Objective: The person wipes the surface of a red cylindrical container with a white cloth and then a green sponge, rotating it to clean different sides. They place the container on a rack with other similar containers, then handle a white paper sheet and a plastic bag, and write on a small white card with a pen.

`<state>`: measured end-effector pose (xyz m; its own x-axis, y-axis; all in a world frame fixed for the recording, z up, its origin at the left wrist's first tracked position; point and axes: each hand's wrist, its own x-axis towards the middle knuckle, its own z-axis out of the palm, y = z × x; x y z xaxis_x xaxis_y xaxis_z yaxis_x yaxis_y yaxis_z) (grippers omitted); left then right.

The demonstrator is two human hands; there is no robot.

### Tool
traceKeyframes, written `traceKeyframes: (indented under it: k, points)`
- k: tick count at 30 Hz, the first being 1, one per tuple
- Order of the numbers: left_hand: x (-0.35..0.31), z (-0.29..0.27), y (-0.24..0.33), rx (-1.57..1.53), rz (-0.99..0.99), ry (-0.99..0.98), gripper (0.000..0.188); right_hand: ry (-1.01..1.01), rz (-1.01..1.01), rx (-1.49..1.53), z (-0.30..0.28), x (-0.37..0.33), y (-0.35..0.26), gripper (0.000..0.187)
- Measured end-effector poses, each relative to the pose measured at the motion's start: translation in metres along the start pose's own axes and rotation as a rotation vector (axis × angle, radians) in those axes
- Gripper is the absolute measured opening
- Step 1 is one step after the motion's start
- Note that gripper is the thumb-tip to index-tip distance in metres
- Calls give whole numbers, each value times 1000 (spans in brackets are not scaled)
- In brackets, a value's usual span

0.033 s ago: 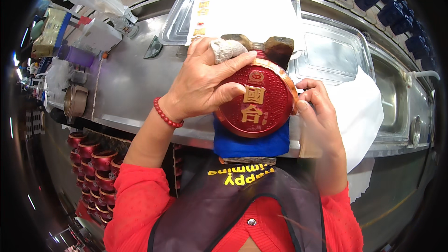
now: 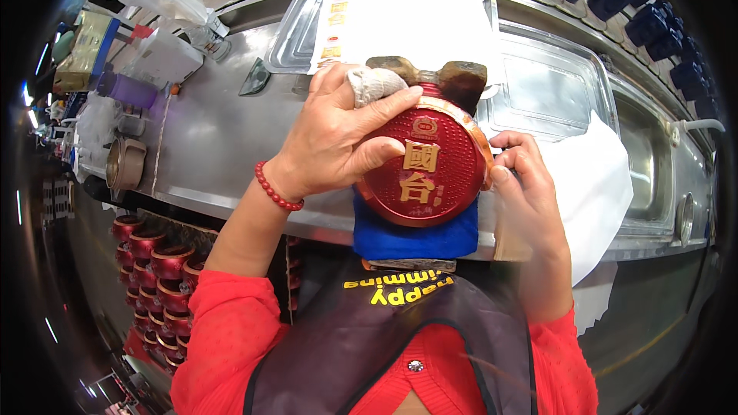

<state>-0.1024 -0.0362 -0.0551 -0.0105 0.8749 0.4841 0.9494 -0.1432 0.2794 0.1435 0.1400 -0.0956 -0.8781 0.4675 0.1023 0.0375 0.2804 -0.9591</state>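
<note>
Round red bottle (image 2: 455, 163) centre stage, blue towel (image 2: 415, 241) under its six o'clock edge, left hand (image 2: 329, 132) in at ten o'clock, gripping a bunched whitish cloth (image 2: 374, 86), right hand (image 2: 527, 178) at three o'clock, pinching the gold strip (image 2: 481, 141) along the rim.

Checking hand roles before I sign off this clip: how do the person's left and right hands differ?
The left hand spreads its thumb and index finger over the red round piece; the right hand curls its fingers at the copper-coloured band on the right edge.
A pale wad sits at the left hand's fingers; none shows at the right.
The left wrist wears red beads; the right shows none.
Both work at the same piece.
</note>
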Motion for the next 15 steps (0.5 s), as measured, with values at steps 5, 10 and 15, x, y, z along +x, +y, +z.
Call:
traceKeyframes:
  k: [5,10,15]
  points:
    - [-10,3,-1,12,-29,-3,55,-15,7,12,1,2,3,11]
    - [-3,1,1,29,7,15,56,39,0,47,2,3,-3,7]
    - [12,1,9,120,86,-59,58,114,-215,-219,5,1,-11,39]
